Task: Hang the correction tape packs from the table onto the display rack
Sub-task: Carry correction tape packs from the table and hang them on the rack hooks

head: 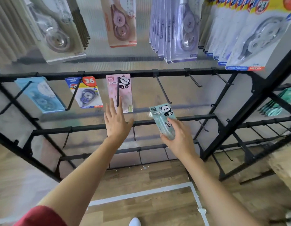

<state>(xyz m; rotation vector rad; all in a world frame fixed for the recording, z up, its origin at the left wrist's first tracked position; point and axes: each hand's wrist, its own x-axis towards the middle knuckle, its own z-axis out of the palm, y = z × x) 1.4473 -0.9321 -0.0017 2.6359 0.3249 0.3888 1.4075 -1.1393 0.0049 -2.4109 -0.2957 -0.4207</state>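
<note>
Right hand [177, 137] gripping green panda pack [163, 118] by lower end, thumb and fingers curling round it. Pack tilting up toward black hook [162, 90] on display rack [141, 73], top edge sitting just below hook tip, not on it. Left hand [116, 121] reaching out flat, fingers straight and spread, fingertips overlapping lower left of pink panda pack [123, 92] hanging on neighbouring hook; cannot tell whether touching. Further left, yellow-and-blue pack [86, 92] and light blue pack [41, 95] hanging on same rail.
</note>
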